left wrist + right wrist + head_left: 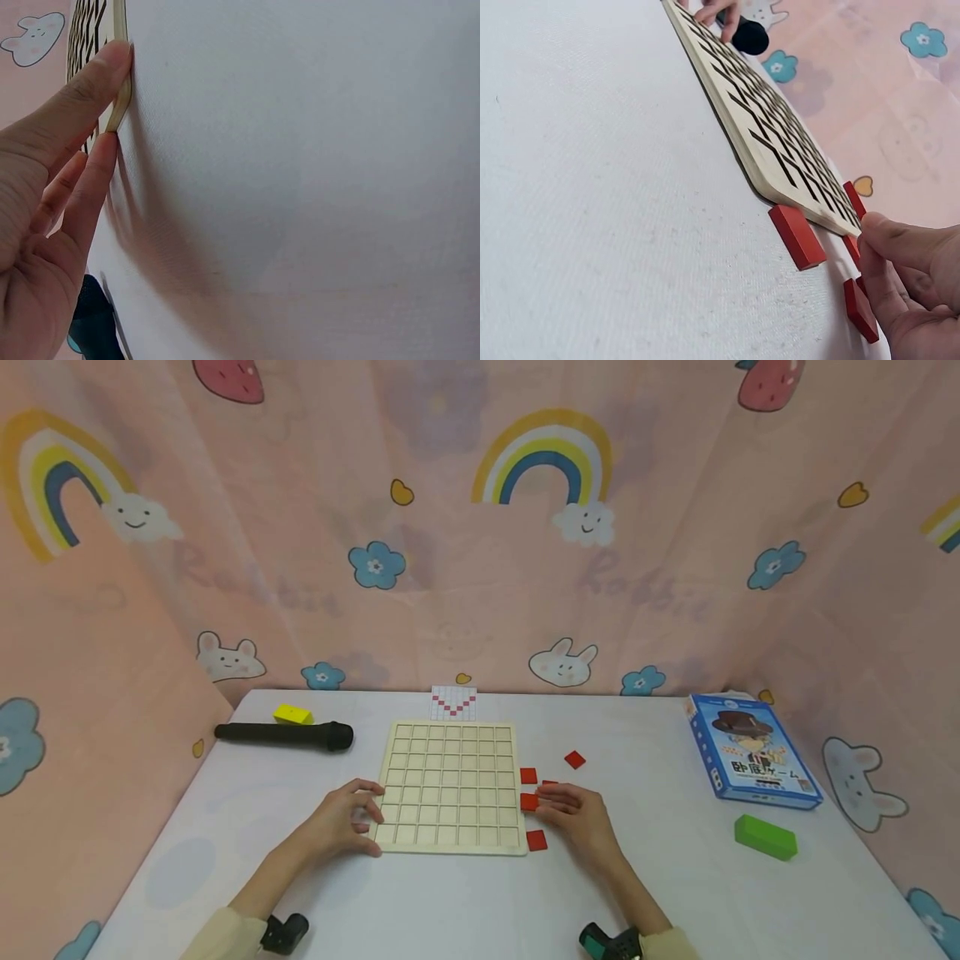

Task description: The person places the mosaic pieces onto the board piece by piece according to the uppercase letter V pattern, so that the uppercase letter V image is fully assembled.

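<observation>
Left hand [347,821] fingers press the grid board [450,787] at its near-left edge; right hand [577,817] fingers pinch a red tile [529,802] at the board's right edge; bare counter [450,902] near.

You are looking at a white table [465,902] that fills the lower half of the head view, its surface plain and evenly lit with only soft shadows. A pink cloth backdrop [300,568] closes it in on three sides, hanging behind the far edge and folding forward along the left and right of the frame. It is printed with rainbows: one at upper centre [542,453], another at upper left [56,477], each ending in a smiling white cloud. Blue flowers [377,565], white rabbit faces [562,664], small orange hearts and red strawberries near the top edge are scattered across it.
</observation>
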{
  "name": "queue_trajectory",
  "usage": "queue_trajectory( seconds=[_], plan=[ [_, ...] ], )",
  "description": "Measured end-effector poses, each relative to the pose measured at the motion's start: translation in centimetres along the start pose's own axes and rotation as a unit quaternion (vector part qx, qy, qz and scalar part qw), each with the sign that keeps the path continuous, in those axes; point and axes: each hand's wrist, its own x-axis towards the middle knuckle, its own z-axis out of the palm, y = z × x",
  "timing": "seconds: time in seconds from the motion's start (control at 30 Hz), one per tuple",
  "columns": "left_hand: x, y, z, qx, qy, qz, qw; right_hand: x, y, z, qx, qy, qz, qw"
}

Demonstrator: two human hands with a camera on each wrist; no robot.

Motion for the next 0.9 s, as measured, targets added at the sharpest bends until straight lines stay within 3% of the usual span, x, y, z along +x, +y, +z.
queue_trajectory(
  seconds=[0.37,0.63,0.9],
  plan=[
    [-0.5,0.1,0.3,-0.004,-0.002,-0.004,1.0000,-0.5,0.4,1.6,0.000,0.000,0.010,1.000],
    [-0.9,0.0,0.2,-0.003,0.002,-0.001,1.0000,-0.7,0.3,2.5,0.004,-0.010,-0.013,1.000],
    [-0.1,0.2,0.0,0.009,0.006,0.000,0.9999,0.0,-0.4,2.7,0.014,-0.014,-0.036,0.999]
  ],
)
